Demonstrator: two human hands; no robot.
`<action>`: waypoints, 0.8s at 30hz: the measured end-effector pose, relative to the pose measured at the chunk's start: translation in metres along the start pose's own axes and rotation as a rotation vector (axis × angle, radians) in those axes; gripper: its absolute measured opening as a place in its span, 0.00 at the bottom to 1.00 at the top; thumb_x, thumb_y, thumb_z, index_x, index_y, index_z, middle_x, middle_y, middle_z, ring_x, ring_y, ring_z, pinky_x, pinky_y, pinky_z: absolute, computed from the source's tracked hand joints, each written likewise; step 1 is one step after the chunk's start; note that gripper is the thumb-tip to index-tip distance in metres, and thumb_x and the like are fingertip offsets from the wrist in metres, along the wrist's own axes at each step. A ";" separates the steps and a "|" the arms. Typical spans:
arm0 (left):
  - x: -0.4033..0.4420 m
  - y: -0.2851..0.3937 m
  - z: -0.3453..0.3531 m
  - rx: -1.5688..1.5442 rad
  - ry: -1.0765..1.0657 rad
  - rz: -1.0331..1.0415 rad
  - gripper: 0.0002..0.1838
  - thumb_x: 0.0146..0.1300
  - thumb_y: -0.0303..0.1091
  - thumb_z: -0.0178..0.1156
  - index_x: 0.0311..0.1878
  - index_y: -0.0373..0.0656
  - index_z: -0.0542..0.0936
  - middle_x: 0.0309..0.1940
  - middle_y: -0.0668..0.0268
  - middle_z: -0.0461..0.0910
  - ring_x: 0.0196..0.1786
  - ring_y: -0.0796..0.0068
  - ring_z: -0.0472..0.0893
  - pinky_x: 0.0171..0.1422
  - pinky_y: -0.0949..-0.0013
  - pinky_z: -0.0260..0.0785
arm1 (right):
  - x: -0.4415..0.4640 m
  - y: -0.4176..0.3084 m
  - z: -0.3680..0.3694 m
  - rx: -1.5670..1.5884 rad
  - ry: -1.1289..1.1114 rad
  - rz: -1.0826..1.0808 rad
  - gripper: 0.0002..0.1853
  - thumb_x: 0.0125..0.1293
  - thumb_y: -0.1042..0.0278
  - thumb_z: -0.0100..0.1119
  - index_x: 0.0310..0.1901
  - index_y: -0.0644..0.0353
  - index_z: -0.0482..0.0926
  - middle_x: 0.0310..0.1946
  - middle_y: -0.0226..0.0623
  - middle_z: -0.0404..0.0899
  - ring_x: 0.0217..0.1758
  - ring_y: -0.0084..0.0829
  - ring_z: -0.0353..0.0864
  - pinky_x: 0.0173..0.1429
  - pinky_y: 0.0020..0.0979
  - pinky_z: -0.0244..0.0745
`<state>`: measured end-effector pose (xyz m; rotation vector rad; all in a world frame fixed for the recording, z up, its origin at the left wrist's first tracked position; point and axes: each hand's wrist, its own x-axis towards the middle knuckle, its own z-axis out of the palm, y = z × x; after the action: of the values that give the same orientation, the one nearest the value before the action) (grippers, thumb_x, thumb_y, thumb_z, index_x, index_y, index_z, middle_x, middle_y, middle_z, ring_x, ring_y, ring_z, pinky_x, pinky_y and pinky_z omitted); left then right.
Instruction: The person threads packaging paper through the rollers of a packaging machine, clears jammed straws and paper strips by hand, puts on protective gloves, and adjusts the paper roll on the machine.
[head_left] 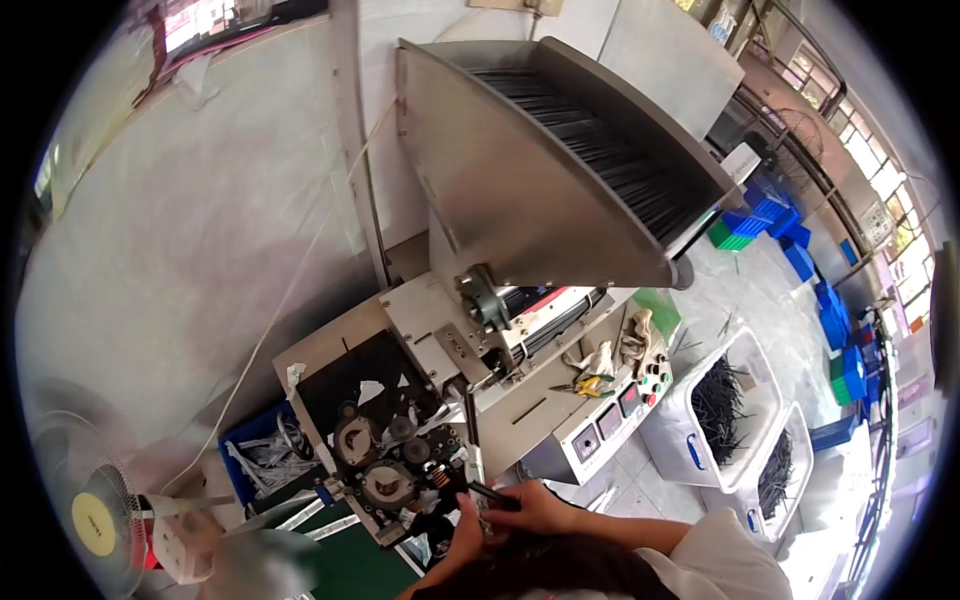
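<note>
White sleeve (728, 562), machine bench (528, 412) — both above tiled floor (632, 497).

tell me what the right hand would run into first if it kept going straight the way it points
Most likely the left hand, which lies just beyond the fingertips of the right hand, though the depth between them is hard to judge.

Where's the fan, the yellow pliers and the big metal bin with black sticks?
Fan (94, 525): head view, on its yellow middle.
Pliers (594, 384): head view, on the yellow handles.
Metal bin (520, 190): head view, on its big side wall.
</note>
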<state>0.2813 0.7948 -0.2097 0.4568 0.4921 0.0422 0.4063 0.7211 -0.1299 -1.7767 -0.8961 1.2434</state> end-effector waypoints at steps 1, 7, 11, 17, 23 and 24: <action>0.011 -0.017 0.004 0.224 0.069 0.068 0.34 0.59 0.61 0.26 0.56 0.43 0.59 0.25 0.68 0.68 0.22 0.79 0.66 0.25 0.79 0.58 | -0.005 0.017 -0.008 0.000 0.007 -0.100 0.14 0.53 0.60 0.58 0.31 0.64 0.76 0.20 0.39 0.75 0.23 0.19 0.71 0.31 0.24 0.67; 0.048 -0.034 0.099 0.541 0.191 -0.035 0.20 0.64 0.42 0.37 0.55 0.43 0.60 0.31 0.67 0.71 0.22 0.85 0.64 0.24 0.83 0.57 | -0.022 0.081 -0.107 -0.178 -0.019 -0.429 0.16 0.48 0.60 0.59 0.37 0.59 0.76 0.30 0.45 0.76 0.31 0.41 0.75 0.37 0.30 0.69; 0.069 -0.035 0.149 0.526 0.101 0.175 0.18 0.64 0.44 0.38 0.48 0.40 0.66 0.28 0.69 0.70 0.20 0.86 0.62 0.23 0.83 0.54 | -0.040 0.046 -0.179 0.331 0.194 -0.269 0.18 0.57 0.65 0.54 0.47 0.64 0.68 0.26 0.27 0.71 0.27 0.12 0.65 0.32 0.17 0.63; 0.083 -0.048 0.149 0.797 -0.183 0.041 0.15 0.64 0.43 0.37 0.33 0.42 0.67 0.26 0.70 0.68 0.27 0.83 0.64 0.34 0.81 0.57 | -0.030 0.005 -0.215 0.133 0.307 -0.511 0.14 0.64 0.63 0.40 0.26 0.62 0.70 0.21 0.36 0.71 0.26 0.25 0.70 0.33 0.26 0.66; 0.063 -0.033 0.147 0.722 -0.008 0.116 0.15 0.64 0.40 0.37 0.28 0.40 0.65 0.27 0.65 0.69 0.32 0.79 0.68 0.40 0.77 0.59 | -0.101 -0.126 -0.325 0.404 0.723 -1.283 0.18 0.66 0.60 0.32 0.21 0.58 0.65 0.17 0.33 0.66 0.24 0.29 0.68 0.25 0.30 0.62; 0.062 -0.034 0.140 0.720 -0.016 0.135 0.15 0.64 0.40 0.37 0.28 0.40 0.65 0.27 0.65 0.69 0.32 0.79 0.68 0.40 0.77 0.59 | -0.117 -0.160 -0.331 0.622 0.502 -1.529 0.18 0.65 0.58 0.33 0.21 0.56 0.64 0.14 0.32 0.61 0.24 0.31 0.68 0.28 0.31 0.65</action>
<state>0.3988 0.7155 -0.1420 1.1949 0.4514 -0.0106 0.6724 0.6267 0.1331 -0.4608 -1.0101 -0.0019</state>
